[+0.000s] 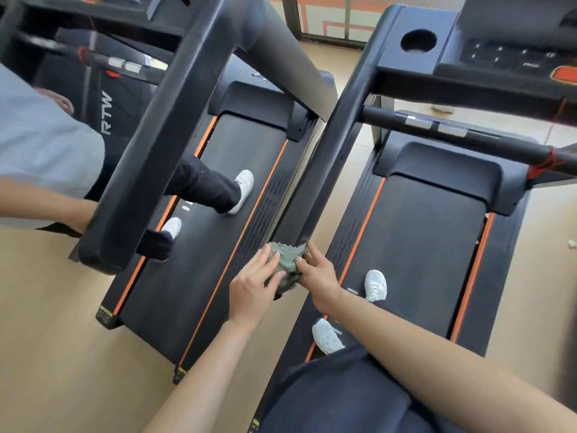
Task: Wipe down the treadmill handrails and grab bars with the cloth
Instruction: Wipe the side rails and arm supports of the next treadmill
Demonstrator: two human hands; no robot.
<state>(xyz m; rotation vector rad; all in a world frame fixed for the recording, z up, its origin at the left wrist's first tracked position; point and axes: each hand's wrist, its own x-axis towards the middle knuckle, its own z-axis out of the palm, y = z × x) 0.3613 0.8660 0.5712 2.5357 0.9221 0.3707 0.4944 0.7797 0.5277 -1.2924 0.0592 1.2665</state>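
Treadmills stand side by side here, and on the left one another person (46, 145) in a grey shirt stands on the belt, white shoes visible under its thick handrail (162, 129). Moving right, the left hand (254, 289) reaches across the gap and lies flat, fingers stretched, on the green cloth (285, 260), pressing it down rather than closing around it. The cloth sits at the near end of the left handrail (337, 145) of the right treadmill, draped over its tip and hanging a little below. Just right of it, the right hand (318, 275) pinches the cloth's edge with its fingertips, probably to spread or refold it so that it wraps the rail well. Wiping of this rail seems only at its end. Further right, the grab bar (452, 132) with silver sensor plates crosses below the console (505, 54), well apart from the cloth and likely waiting its turn.
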